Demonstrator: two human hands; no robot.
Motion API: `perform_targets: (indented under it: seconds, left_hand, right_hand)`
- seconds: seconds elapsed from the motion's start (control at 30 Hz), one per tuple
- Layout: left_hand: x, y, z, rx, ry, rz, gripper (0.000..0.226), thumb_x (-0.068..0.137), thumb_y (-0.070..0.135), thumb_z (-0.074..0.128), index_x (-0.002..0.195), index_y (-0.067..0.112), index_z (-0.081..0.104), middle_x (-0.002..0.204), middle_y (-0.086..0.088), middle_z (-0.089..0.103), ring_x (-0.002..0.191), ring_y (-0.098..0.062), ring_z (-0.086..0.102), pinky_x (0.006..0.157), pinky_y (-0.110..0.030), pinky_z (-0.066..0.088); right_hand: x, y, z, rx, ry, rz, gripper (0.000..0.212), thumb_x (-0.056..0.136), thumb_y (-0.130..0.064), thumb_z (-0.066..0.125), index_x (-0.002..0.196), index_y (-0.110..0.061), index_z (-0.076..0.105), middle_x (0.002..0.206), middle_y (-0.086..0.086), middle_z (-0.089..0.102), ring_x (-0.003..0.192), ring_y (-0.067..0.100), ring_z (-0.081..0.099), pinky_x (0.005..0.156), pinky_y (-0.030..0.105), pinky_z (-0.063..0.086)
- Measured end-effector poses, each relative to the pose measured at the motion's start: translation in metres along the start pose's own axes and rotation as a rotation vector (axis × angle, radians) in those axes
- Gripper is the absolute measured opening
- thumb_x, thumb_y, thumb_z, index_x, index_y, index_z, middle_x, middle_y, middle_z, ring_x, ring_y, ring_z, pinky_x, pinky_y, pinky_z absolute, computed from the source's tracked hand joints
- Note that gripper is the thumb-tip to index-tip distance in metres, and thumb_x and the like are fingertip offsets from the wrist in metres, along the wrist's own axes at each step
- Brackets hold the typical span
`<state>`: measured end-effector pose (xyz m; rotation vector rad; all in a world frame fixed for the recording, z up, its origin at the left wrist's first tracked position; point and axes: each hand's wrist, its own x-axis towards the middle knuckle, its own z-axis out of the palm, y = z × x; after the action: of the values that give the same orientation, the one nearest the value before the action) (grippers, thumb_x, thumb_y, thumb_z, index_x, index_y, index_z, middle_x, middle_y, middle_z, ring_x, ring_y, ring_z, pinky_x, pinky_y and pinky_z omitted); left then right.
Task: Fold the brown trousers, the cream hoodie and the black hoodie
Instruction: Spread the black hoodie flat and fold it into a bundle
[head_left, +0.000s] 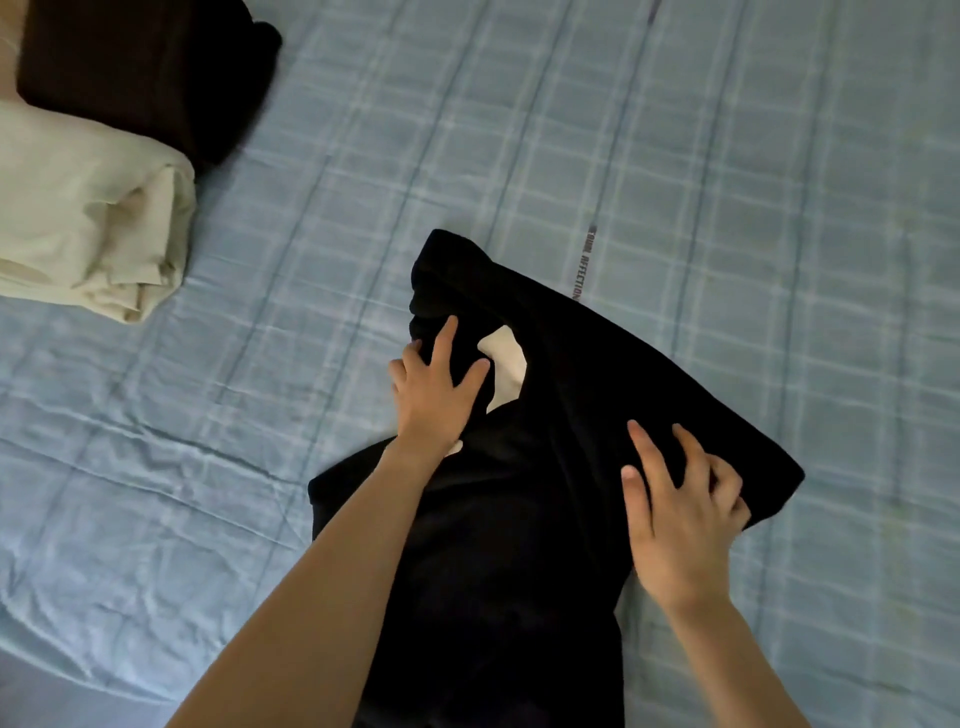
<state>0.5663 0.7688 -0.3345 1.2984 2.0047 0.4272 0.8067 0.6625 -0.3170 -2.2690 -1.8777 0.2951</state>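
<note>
The black hoodie (545, 467) lies partly folded across the middle of the bed, with a white patch showing near its upper left. My left hand (436, 389) grips a bunched fold at the hoodie's upper left edge, fingers curled into the cloth. My right hand (680, 509) clutches the folded edge at the hoodie's right corner. The cream hoodie (88, 228) sits folded at the left edge. The brown trousers (145, 73) lie folded behind it at the top left.
A light blue checked bedsheet (727, 156) covers the whole bed, with a line of printed text near the hoodie's upper edge. The sheet's front left edge drops away at the bottom left corner.
</note>
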Motion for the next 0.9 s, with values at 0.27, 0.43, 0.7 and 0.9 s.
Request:
perform_targets:
  seconds: [0.27, 0.43, 0.7, 0.9]
  left_hand:
    - [0.005, -0.002, -0.003, -0.361, 0.042, -0.124, 0.092, 0.081, 0.024, 0.075, 0.144, 0.058, 0.019, 0.137, -0.003, 0.029, 0.102, -0.014, 0.050, 0.080, -0.018, 0.041]
    - [-0.014, 0.013, -0.019, -0.407, -0.136, 0.035, 0.081, 0.085, 0.009, 0.065, 0.147, 0.050, 0.032, 0.141, 0.025, 0.038, 0.134, -0.002, 0.039, 0.103, -0.020, 0.035]
    - [-0.085, 0.058, -0.104, -0.305, -0.141, 0.218, 0.081, 0.087, 0.004, 0.065, 0.147, 0.047, 0.034, 0.147, 0.026, 0.038, 0.134, 0.009, 0.034, 0.112, -0.020, 0.028]
    - [-0.101, 0.082, -0.179, -0.357, -0.130, 0.277, 0.080, 0.086, -0.003, 0.067, 0.146, 0.043, 0.041, 0.147, 0.023, 0.044, 0.137, 0.002, 0.037, 0.118, -0.035, 0.031]
  right_hand:
    - [0.013, 0.004, 0.007, 0.085, -0.148, 0.492, 0.086, 0.080, -0.061, 0.066, 0.154, -0.044, 0.026, 0.156, 0.032, 0.015, 0.129, 0.056, 0.030, 0.103, 0.061, 0.033]
    - [0.033, 0.013, -0.005, 0.368, -0.273, 0.415, 0.051, 0.090, -0.021, 0.067, 0.138, -0.031, 0.051, 0.130, 0.022, 0.046, 0.119, 0.040, 0.045, 0.100, 0.042, 0.036]
    - [0.016, -0.032, -0.114, 0.627, -0.045, 0.013, 0.049, 0.084, 0.002, 0.072, 0.121, -0.030, 0.065, 0.124, 0.005, 0.050, 0.117, 0.020, 0.049, 0.101, 0.023, 0.042]
    - [0.028, -0.089, -0.181, 0.628, -0.021, -0.199, 0.050, 0.082, 0.005, 0.068, 0.118, -0.029, 0.068, 0.116, -0.002, 0.048, 0.111, 0.015, 0.049, 0.098, 0.011, 0.033]
